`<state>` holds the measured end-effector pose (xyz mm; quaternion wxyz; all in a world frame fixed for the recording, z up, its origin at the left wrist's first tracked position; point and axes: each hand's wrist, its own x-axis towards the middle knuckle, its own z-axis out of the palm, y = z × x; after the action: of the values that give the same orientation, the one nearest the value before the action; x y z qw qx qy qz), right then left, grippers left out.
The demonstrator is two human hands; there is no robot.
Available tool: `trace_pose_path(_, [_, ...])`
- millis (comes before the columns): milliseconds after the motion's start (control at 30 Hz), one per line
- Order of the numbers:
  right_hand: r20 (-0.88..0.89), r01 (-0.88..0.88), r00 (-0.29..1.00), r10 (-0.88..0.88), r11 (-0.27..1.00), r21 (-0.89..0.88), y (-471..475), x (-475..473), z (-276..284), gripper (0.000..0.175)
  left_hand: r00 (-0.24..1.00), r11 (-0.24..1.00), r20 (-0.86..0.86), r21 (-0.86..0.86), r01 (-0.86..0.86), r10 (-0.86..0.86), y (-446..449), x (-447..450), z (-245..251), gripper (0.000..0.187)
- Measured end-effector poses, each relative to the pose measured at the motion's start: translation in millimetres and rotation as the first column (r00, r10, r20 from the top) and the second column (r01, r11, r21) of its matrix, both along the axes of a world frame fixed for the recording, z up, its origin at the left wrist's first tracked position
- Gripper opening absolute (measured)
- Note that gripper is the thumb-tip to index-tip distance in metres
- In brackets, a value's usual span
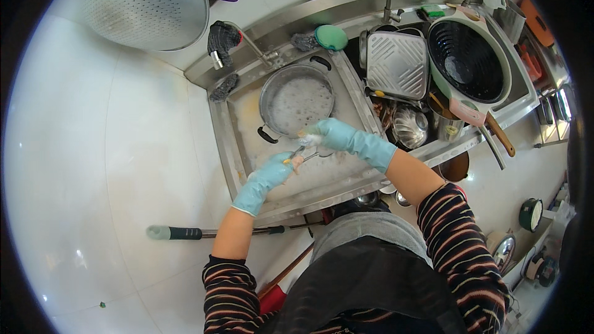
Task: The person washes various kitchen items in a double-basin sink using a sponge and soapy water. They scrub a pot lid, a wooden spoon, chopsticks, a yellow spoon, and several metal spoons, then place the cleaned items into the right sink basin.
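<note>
My left hand (274, 170), in a light blue rubber glove, is closed around some metal utensils (312, 155), with small yellow and pinkish parts showing at the fingers. My right hand (328, 134), gloved alike, holds a whitish scrubber (309, 140) against their upper ends. What exactly the utensils are cannot be told. Both hands are above a steel sink (352, 167) full of cloudy, soapy water. Just beyond them a round metal pot (297, 99) with black handles stands in the sink, holding foamy water.
A faucet (253, 46) with a dark glove over it rises behind the sink. To the right, a second basin holds a ridged metal tray (397, 64), a fluted metal mould (409, 126) and a large black-lined pan (468, 60). A perforated colander (148, 4) hangs upper left.
</note>
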<state>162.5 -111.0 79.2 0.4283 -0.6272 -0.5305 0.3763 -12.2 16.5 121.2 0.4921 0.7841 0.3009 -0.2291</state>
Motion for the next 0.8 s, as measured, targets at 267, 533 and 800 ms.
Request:
trace_pose_path(267, [-0.556,0.685,0.645,-0.525,0.719,0.116,-24,10,-28,0.027,0.915,0.921,0.106,-0.069,-0.384,0.389,5,-10,4,0.043])
trace_pose_path(533, [-0.822,0.256,0.462,-0.333,0.937,-0.236,-8,-57,-8,0.03,0.247,0.415,0.341,-0.816,-0.401,0.907,-16,40,-23,0.041])
trace_pose_path(800, [-0.946,0.165,0.309,-0.103,0.985,-0.053,-14,-49,-3,0.032,0.253,0.401,0.311,-0.704,-0.586,0.916,-23,51,-17,0.044])
